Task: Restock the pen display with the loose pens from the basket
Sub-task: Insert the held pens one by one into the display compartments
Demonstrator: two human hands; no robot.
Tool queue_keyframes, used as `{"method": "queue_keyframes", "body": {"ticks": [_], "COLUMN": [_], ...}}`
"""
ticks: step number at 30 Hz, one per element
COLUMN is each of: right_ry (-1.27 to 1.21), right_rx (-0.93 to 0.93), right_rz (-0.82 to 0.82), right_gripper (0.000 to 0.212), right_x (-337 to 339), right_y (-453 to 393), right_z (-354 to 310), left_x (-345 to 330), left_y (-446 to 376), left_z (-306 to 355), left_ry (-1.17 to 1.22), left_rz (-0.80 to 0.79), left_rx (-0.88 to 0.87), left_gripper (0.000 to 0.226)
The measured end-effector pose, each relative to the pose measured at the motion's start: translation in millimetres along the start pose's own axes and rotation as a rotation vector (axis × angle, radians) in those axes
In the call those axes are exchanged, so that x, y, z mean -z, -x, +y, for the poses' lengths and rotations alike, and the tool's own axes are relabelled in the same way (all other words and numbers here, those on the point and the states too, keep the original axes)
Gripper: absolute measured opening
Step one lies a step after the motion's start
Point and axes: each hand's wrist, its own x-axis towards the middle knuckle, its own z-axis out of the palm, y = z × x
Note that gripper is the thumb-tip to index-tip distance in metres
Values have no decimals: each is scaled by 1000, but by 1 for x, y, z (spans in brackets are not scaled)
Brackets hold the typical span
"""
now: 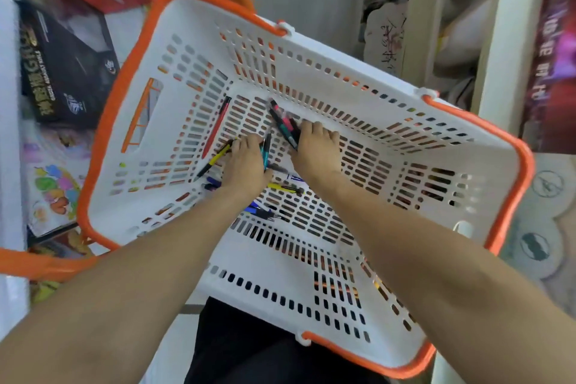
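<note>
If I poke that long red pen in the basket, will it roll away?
Probably a little: the red pen looks round and smooth. Its clip and the slots in the basket floor would likely stop it soon. It looks stiff and light.
</note>
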Motion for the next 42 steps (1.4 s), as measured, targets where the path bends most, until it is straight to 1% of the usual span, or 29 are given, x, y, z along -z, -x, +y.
{"method": "queue_keyframes", "body": {"ticks": [2, 6, 10, 12, 13, 14, 15, 16, 19, 21, 22, 23, 25, 27, 28, 31, 33, 35, 37, 38, 40, 42], "right_ry": [-30, -49, 5, 41, 38, 27, 10, -12, -88, -112, -125, -143, -185, -263, -301, -407, -455, -446, -462, -479, -514, -571], "right_rx": [-21, 19, 125, 172, 178, 180, 175, 165, 152, 195, 211, 215, 215, 207, 193, 92, 19, -16, -70, -113, -199, -277], "right_rz": [-40, -100, -188, -252, -274, -288, -303, -318, -396, -436, -443, -445, -444, -467, -476, -516, -590, -676, -693, -680, -636, -576], "right_gripper": [40, 46, 46, 49, 47, 43, 40, 39, 44, 49, 50, 52, 54, 53, 48, 28, 27, 27, 21, 19, 27, 51], "right_x": [-1, 2, -3, -11, -15, -20, -24, -28, -38, -41, -42, -43, -45, -47, -49, -45, -41, -38, -39, -40, -41, -44], "right_y": [4, 6, 17, 30, 38, 45, 53, 59, 78, 86, 89, 91, 94, 97, 98, 100, 103, 107, 110, 111, 114, 119], "right_z": [0, 0, 2, 1, 0, -2, -3, -5, -10, -13, -13, -13, -12, -12, -11, -9, -6, -3, 1, 4, 10, 17], "left_x": [1, 3, 3, 4, 4, 2, 1, -1, -9, -13, -14, -12, -9, -7, -8, -7, -5, -7, -13, -16, -18, -17], "left_y": [-2, -3, 1, 3, 5, 8, 11, 15, 24, 27, 27, 27, 29, 32, 34, 37, 36, 37, 40, 42, 45, 44], "left_z": [0, 0, -2, -5, -6, -8, -8, -9, -15, -20, -22, -22, -19, -16, -14, -6, 1, 4, 2, 0, -1, 0], "left_ry": [-18, -143, -220, -201, -188, -174, -176, -192, -235, -269, -339, -436, -610, -667, -678, -701, -678, -613, -505, -445, -375, -332], "left_rz": [-15, -87, -276, -420, -477, -499, -488, -444, -276, -233, -230, -229, -201, -166, -168, -291, -371, -480, -594, -615, -628, -674], "left_rx": [-22, -77, -192, -251, -280, -297, -288, -263, -198, -268, -321, -385, -577, -757, -797, -756, -743, -769, -727, -690, -648, -616], "left_gripper": [64, 54, 45, 51, 54, 56, 57, 63, 95, 109, 111, 105, 76, 45, 40, 36, 29, 31, 29, 29, 34, 45]}}
